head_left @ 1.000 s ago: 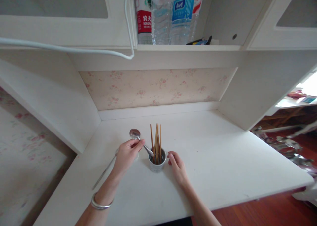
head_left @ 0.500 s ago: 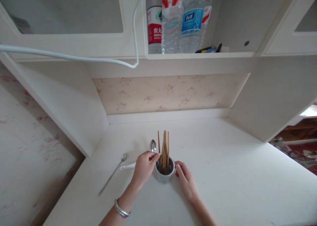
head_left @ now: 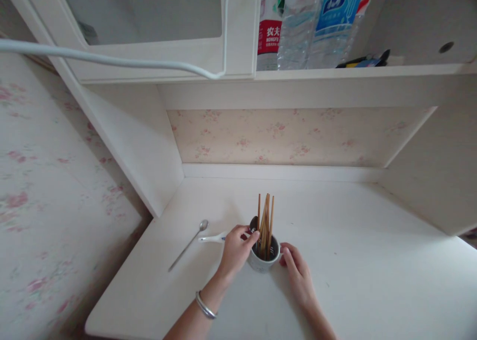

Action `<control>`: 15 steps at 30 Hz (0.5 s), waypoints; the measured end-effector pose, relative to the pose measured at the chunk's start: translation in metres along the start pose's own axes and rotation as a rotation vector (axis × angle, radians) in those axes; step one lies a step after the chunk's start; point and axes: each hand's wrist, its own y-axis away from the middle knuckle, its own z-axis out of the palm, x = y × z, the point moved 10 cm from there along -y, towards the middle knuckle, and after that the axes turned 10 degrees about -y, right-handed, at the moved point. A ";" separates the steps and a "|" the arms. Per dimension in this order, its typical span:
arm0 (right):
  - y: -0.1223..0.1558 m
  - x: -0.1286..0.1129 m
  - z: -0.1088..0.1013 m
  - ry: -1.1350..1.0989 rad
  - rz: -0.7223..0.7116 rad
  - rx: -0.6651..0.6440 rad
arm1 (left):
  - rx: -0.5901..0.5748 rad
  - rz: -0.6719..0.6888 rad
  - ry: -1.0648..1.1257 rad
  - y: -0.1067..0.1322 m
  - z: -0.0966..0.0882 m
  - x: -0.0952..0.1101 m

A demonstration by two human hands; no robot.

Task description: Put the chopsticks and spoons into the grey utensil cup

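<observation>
A small grey cup (head_left: 264,261) stands on the white desk (head_left: 354,260) with several brown wooden chopsticks (head_left: 265,219) upright in it. My left hand (head_left: 235,249), a silver bangle on its wrist, pinches a metal spoon (head_left: 253,224) at the cup's left rim. Only the spoon's dark bowl shows above my fingers; its handle points down into the cup. My right hand (head_left: 297,271) rests on the desk with its curled fingertips against the cup's right side.
A long metal spoon (head_left: 188,244) and a white spoon (head_left: 212,238) lie on the desk left of the cup. A white side panel (head_left: 141,146) closes the left. Water bottles (head_left: 316,27) stand on the shelf above, and a white cable (head_left: 112,59) hangs across.
My left hand has brought the spoon from up and left of the cup down into it. My right hand stays at the cup. The view has swung left.
</observation>
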 end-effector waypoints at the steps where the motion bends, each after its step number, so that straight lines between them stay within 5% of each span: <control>1: 0.000 0.001 0.000 -0.003 0.000 0.001 | -0.015 -0.014 0.023 0.001 0.001 0.000; 6: -0.004 0.004 -0.003 -0.051 0.005 0.045 | -0.046 -0.045 0.216 0.015 0.006 -0.011; 10: 0.009 -0.005 -0.026 -0.154 0.010 0.266 | -0.076 -0.030 0.431 0.036 0.022 -0.036; 13: 0.039 -0.035 -0.036 -0.077 -0.062 0.346 | -0.158 -0.027 0.550 0.045 0.040 -0.046; 15: 0.059 -0.064 -0.021 -0.016 -0.157 0.238 | -0.231 0.031 0.644 0.047 0.049 -0.038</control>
